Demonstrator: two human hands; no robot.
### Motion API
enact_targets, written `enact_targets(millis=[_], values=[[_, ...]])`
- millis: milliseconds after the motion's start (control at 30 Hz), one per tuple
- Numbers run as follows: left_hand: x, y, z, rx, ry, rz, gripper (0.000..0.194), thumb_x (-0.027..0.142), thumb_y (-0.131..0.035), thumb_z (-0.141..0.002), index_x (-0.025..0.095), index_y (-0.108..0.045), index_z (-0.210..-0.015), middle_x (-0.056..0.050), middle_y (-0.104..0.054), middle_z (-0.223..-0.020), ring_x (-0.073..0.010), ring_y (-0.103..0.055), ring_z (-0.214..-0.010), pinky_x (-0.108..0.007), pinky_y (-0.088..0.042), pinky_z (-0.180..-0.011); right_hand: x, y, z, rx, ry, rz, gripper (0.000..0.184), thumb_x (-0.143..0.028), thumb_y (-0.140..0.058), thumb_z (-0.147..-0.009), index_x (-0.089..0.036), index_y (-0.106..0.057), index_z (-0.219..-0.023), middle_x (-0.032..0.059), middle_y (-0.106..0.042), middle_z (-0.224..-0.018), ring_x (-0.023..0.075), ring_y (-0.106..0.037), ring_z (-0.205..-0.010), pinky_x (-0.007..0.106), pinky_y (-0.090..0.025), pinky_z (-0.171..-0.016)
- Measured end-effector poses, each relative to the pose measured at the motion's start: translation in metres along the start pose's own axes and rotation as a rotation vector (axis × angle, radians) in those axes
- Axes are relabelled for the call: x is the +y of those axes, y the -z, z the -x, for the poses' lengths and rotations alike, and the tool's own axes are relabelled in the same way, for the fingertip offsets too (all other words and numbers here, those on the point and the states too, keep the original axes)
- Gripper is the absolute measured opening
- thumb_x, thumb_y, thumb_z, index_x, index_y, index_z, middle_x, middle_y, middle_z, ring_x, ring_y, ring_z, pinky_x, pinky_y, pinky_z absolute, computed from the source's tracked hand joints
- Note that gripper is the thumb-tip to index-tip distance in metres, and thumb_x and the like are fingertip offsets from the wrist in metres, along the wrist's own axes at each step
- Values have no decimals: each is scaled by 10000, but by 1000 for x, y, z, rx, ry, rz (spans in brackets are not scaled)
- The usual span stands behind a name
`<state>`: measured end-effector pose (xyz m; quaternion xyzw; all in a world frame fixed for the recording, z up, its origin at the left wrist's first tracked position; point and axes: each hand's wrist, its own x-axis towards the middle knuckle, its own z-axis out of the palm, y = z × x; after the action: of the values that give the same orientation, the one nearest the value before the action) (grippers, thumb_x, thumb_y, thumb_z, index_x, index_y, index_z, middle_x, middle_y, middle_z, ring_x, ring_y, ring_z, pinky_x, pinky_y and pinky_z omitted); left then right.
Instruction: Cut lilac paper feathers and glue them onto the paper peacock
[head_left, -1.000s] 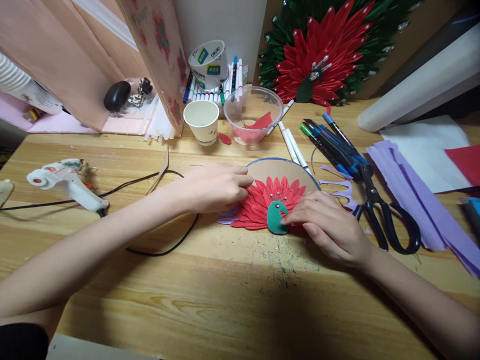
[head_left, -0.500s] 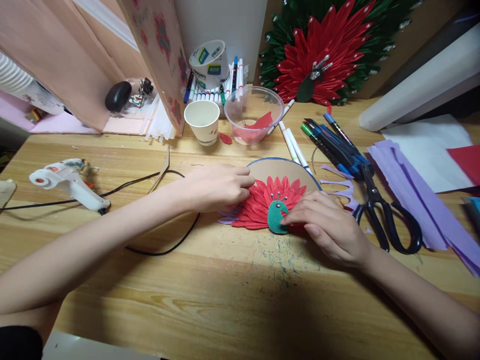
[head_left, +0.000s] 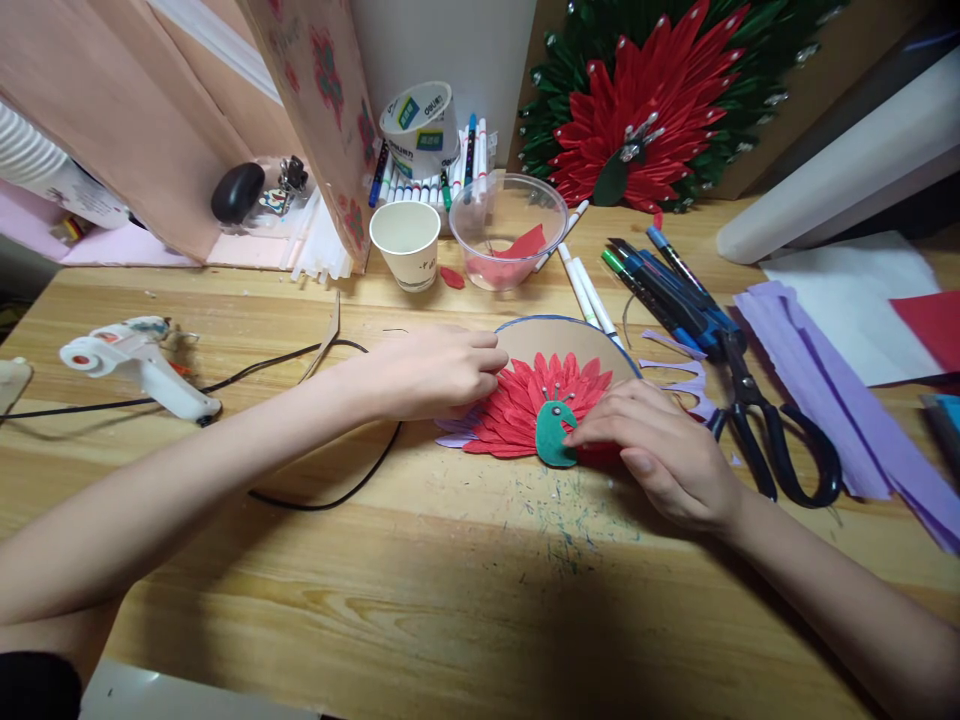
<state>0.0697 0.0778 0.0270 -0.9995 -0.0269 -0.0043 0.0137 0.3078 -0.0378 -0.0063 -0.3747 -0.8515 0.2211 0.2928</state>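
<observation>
A cardboard disc (head_left: 555, 340) with a blue rim lies on the table, covered in front by layered red paper petals (head_left: 506, 425). At their middle is a green paper bird head (head_left: 551, 435) with an eye and pin-like crest pieces. My left hand (head_left: 454, 372) is closed at the disc's left side, fingers curled down; what they grip is hidden. Purple paper petals (head_left: 456, 438) stick out below it. My right hand (head_left: 664, 450) rests over the right-hand petals, fingers stretched out, a fingertip touching the green head and the thumb apart.
Scissors (head_left: 750, 410), pens (head_left: 667, 300) and purple paper strips (head_left: 817, 370) lie at right. A white glue gun (head_left: 142, 365) with a black cord sits at left. Behind stand a paper cup (head_left: 405, 245), a clear bowl (head_left: 510, 235) and a tape roll (head_left: 420, 130).
Almost nothing differs. My right hand has shifted very slightly, and my left hand keeps its place at the disc's left side.
</observation>
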Motion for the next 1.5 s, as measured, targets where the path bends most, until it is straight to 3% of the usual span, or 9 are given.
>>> enact_targets(millis=[400, 600, 833, 1500], values=[[-2, -4, 1, 14, -21, -19, 177, 212, -537, -841, 155, -599, -685, -59, -611, -782, -172, -500, -753, -298, -354, -571, 1, 0, 0, -13, -12, 4, 445, -361, -193, -955, -181, -598, -916, 66, -633, -810, 199, -510, -774, 377, -359, -754], [-2, -2, 0, 52, -6, 82, 215, 204, -498, -850, 161, -595, -664, -53, -603, -742, -158, -485, -700, -283, -346, -562, 2, 0, -1, -23, -12, 15, 459, -372, -188, -955, -182, -602, -902, 64, -626, -788, 199, -512, -768, 373, -365, -745], [-2, -2, -1, -5, 5, 107, 184, 241, -505, -838, 176, -608, -700, -47, -605, -777, -158, -504, -721, -285, -357, -572, 3, 0, -2, -31, -24, -1, 452, -373, -188, -955, -188, -598, -906, 66, -629, -798, 204, -514, -769, 379, -360, -755], [-4, -6, -5, -27, 18, 146, 147, 222, -528, -813, 169, -608, -702, -57, -609, -780, -166, -516, -745, -288, -379, -589, 4, -1, -2, -24, -39, -17, 467, -383, -185, -954, -187, -605, -892, 67, -627, -791, 203, -512, -771, 375, -364, -754]])
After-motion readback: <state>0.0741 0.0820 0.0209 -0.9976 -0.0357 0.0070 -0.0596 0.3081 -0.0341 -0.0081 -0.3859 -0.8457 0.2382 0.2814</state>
